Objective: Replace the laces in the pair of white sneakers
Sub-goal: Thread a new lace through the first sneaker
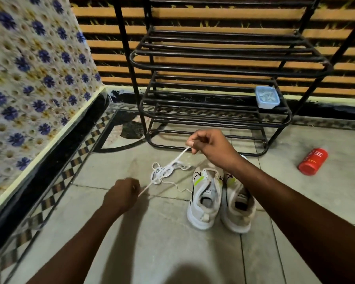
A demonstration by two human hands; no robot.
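Setting: tiled floor (168, 238); black rack (213, 95) at the far side; small tub (267, 97) on a low rack shelf; red can (313, 161) lying on the floor to the right.

Sneakers: left sneaker (205, 201) and right sneaker (237, 206) stand side by side, touching or nearly so, just right of the hands. Long axes run near-to-far; heels toward the camera, toes toward the rack. Right toe is hidden behind the right forearm.

Lace: white lace (162, 171) is a loose tangle on the floor just left of the sneakers, with one run pulled straight between the two hands. That run slants from near-left up to far-right. A thin strand trails from the tangle toward the left sneaker; whether it joins the shoe cannot be told.

Left hand (122, 196): closed in a fist, pinching the near end of the taut run.

Right hand (209, 144): thumb and forefinger pinched on the far end, other fingers curled; raised above the floor.

Progress: both sneakers appear unlaced, tongues open. Whether this lace is old or new cannot be told.

Step in hand (judgement): working the tangle loose.

Left to do (judgement): threading both shoes; early in the task.
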